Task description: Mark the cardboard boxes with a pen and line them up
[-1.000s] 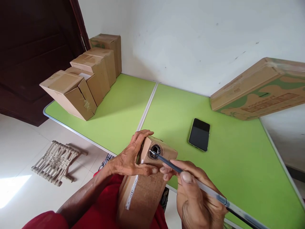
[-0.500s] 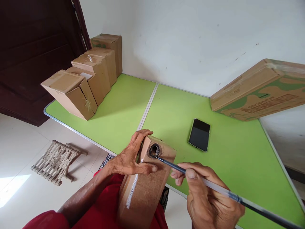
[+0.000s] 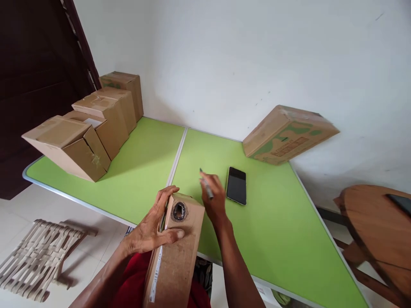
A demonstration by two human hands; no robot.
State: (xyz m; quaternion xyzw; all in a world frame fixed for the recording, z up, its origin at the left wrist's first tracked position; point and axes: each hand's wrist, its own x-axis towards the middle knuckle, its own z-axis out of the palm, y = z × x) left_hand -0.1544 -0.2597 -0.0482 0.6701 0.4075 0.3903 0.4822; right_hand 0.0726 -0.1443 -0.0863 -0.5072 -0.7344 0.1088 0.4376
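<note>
A brown cardboard box (image 3: 180, 252) stands tilted against my lap at the table's near edge, a white label strip down its left side. Its upper end has a small ragged hole (image 3: 179, 211) ringed with black scribbled lines. My left hand (image 3: 157, 231) grips that end, thumb across the front face and fingers over the far left edge. Beyond the box's right side, over the table, my right hand (image 3: 213, 194) is closed around a pen (image 3: 208, 188), blurred by motion, its dark tip pointing up and away from the box.
A phone (image 3: 236, 186) lies on the green table (image 3: 154, 149), right of my right hand. Several cardboard boxes (image 3: 109, 115) line the left side; another box (image 3: 282, 137) leans at the back right. A woven stool (image 3: 35, 256) and a round wooden stool (image 3: 372, 222) flank the table.
My right hand has lifted the pen off the hole's edge and moved it forward over the table. My left hand keeps its grip on the box. The view has swung right.
</note>
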